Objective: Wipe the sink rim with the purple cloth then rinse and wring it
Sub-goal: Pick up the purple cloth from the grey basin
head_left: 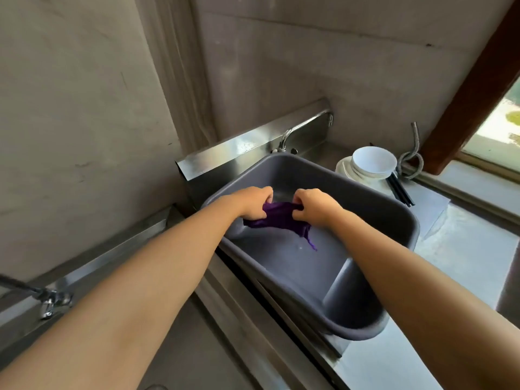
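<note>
The purple cloth (pixel 277 218) hangs bunched over the grey basin (pixel 365 218), gripped by the closed left hand (pixel 253 202) and closed right hand (pixel 315 204), apparently at the wringing step, which next calls for opposing twists.

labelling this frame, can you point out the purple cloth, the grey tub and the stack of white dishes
purple cloth (pixel 277 219): head view, bunched middle between the hands
grey tub (pixel 405 218): head view, right rim
stack of white dishes (pixel 372 160): head view, inside of the top bowl
</note>
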`<state>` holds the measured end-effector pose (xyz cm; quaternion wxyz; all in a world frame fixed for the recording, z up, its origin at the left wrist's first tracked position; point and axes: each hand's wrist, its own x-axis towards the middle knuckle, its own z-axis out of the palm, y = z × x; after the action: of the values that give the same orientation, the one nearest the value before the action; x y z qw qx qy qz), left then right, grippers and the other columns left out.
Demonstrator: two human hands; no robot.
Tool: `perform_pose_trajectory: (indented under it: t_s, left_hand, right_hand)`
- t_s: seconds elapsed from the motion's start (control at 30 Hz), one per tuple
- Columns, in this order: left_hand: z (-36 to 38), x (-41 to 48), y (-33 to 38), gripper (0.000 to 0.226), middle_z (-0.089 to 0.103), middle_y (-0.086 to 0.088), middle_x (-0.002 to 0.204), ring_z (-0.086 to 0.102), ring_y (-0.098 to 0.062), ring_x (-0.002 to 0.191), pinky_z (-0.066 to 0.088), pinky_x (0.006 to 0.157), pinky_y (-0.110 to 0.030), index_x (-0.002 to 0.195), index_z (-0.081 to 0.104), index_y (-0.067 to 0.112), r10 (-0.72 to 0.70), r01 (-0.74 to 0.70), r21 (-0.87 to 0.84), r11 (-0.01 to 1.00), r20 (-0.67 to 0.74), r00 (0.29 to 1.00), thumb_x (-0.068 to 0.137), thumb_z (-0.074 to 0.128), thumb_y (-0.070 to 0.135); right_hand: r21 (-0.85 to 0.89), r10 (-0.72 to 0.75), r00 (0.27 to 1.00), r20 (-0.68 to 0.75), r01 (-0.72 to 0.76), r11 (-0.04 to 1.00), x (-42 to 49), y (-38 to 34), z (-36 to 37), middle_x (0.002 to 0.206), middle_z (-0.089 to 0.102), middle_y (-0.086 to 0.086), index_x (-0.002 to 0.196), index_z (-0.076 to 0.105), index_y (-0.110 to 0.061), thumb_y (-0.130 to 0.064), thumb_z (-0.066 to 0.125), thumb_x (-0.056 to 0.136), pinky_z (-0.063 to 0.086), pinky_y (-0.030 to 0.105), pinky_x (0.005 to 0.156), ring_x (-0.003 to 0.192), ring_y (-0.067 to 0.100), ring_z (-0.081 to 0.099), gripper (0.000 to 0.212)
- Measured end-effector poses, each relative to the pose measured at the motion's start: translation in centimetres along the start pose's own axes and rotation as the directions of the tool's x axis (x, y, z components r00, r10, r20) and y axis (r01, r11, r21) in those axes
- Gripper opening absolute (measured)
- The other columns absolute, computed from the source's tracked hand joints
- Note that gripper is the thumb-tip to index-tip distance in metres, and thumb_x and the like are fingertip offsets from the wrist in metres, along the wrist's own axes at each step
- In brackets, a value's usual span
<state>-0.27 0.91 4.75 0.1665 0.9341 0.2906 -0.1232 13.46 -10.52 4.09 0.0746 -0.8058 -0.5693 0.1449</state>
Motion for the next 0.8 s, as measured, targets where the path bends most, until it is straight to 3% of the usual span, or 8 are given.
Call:
perform_pose_trajectory:
  t_s: [0.13,0.2,0.3,0.5,0.6,0.8]
  left_hand:
    - [-4.2,-3.5,-0.6,0.042,0.059,-0.005,0.105,0.056,-0.022,0.092,0.048,0.084,-0.037,0.113,0.051,0.017,0.004,-0.020,-0.147,0.989,-0.107,0.994,0.076,0.071,0.025]
    - [-6.5,-5.5,-0.9,0.041,0.061,-0.002,0.108,0.055,-0.017,0.092,0.046,0.083,-0.030,0.113,0.059,0.018,0.005,-0.027,-0.152,0.988,-0.141,0.990,0.076,0.073,0.030]
    - [-9.4,-9.4,-1.7,0.036,0.062,0.001,0.102,0.055,-0.016,0.092,0.040,0.078,-0.024,0.110,0.065,0.018,-0.018,-0.009,-0.136,0.991,-0.193,0.981,0.079,0.070,0.036]
    - [-12.5,-19.4,-4.5,0.035,0.068,-0.006,0.111,0.057,-0.012,0.091,0.042,0.074,-0.019,0.112,0.066,0.013,-0.155,0.080,-0.244,0.966,-0.306,0.939,0.081,0.069,0.028]
    - [-12.8,-25.4,-6.2,0.034,0.069,-0.006,0.111,0.061,-0.020,0.099,0.043,0.081,-0.026,0.113,0.067,0.013,-0.245,0.181,-0.207,0.961,-0.347,0.905,0.082,0.068,0.028]
    - [-10.7,-39.0,-10.9,0.035,0.070,-0.007,0.106,0.056,-0.013,0.086,0.034,0.064,-0.023,0.111,0.067,0.013,-0.467,0.432,-0.179,0.884,-0.382,0.797,0.080,0.070,0.029]
  right_hand:
    - [0.054,-0.063,0.998,-0.013,0.064,0.997,-0.9,-2.2,-4.4,0.109,0.063,0.011,0.111,0.055,-0.009,-0.021,0.059,0.083,0.046,0.037,0.079,0.092,0.027,0.056,0.031]
    - [0.048,-0.119,0.993,-0.019,0.120,0.992,-1.2,-3.8,-6.5,0.110,0.064,0.009,0.113,0.059,-0.009,-0.019,0.059,0.083,0.045,0.036,0.085,0.095,0.025,0.056,0.032]
    - [-0.003,-0.195,0.981,-0.001,0.195,0.981,-1.7,-7.0,-9.4,0.105,0.065,0.011,0.109,0.064,-0.009,-0.019,0.061,0.082,0.044,0.032,0.080,0.089,0.023,0.055,0.029]
    - [-0.033,-0.341,0.940,0.030,0.342,0.939,-3.1,-15.5,-12.9,0.104,0.068,0.010,0.106,0.067,-0.012,-0.022,0.067,0.080,0.044,0.028,0.078,0.086,0.019,0.057,0.028]
    - [-0.051,-0.448,0.891,0.067,0.452,0.891,-3.8,-21.0,-13.1,0.108,0.067,0.012,0.107,0.065,-0.009,-0.022,0.068,0.081,0.046,0.031,0.083,0.093,0.024,0.059,0.030]
    - [-0.093,-0.666,0.718,0.202,0.691,0.716,-6.9,-34.5,-10.0,0.118,0.063,0.010,0.116,0.060,-0.010,-0.026,0.067,0.082,0.043,0.029,0.086,0.107,0.026,0.057,0.039]
